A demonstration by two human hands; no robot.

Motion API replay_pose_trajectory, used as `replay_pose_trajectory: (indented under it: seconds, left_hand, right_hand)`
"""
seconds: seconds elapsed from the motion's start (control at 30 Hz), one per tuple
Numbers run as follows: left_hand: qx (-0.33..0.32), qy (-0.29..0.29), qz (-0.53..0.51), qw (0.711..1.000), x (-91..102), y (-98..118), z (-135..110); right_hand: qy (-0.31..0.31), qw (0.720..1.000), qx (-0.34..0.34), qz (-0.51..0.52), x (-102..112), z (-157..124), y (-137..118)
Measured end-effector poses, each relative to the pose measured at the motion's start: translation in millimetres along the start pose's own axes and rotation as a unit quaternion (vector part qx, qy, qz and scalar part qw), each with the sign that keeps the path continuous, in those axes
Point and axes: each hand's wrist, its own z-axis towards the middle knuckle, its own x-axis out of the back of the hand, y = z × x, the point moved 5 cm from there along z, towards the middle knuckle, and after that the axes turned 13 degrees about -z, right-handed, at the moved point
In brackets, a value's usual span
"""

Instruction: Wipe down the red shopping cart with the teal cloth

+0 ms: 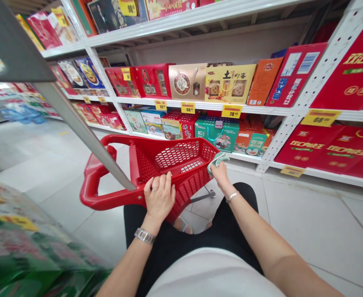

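Right forearm (262,237) extended | right hand (220,174) pinching green-and-white cloth (217,161) | left hand (159,198) closed on red basket rim (119,198)

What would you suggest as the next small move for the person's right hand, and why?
Probably the right hand should lower the small teal-and-white item into the red shopping basket. The item is pinched right beside the basket's rim, and the left hand is holding the basket's near edge steady.
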Motion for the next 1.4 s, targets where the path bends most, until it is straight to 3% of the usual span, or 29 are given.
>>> replay_pose_trajectory:
  seconds: [0.13,0.23,0.4,0.5,0.63,0.77,0.93,1.13,1.4]
  left_hand:
    - [0.017,-0.02,-0.022,0.999,-4.0,0.7,1.0]
    - [0.028,-0.026,-0.027,0.999,-6.5,2.0,2.8]
    - [0.018,-0.025,-0.009,0.999,-6.5,3.6,5.2]
    - [0.021,-0.033,-0.016,0.999,-4.6,1.3,4.0]
    - [0.022,-0.04,-0.017,0.999,-2.0,-1.3,1.3]
    - [0.023,-0.041,-0.023,0.999,-0.9,-1.4,-0.2]
    - [0.017,-0.039,-0.014,0.999,1.8,0.7,0.3]
    - [0.007,-0.042,-0.009,0.999,3.1,0.7,0.4]
    - [0.0,-0.049,0.001,0.999,2.7,1.5,-0.6]
  right_hand:
    - [-0.008,0.996,-0.08,0.04,-4.9,-15.6,-33.4]
    - [-0.02,0.988,-0.081,0.129,-0.6,-40.9,-67.0]
    - [-0.011,0.964,0.118,0.236,16.0,-90.6,-132.5]
    - [-0.016,0.951,0.218,0.219,28.6,-101.2,-149.6]
    - [-0.034,0.95,0.287,0.121,46.0,-83.0,-146.6]
    - [0.023,0.937,0.346,0.045,57.3,-64.2,-146.3]
    - [0.047,0.896,0.441,0.034,41.0,-70.6,-160.3]
    - [0.016,0.902,0.43,0.03,26.4,-64.5,-144.3]
    - [-0.08,0.932,0.353,-0.02,21.7,-11.7,-75.5]
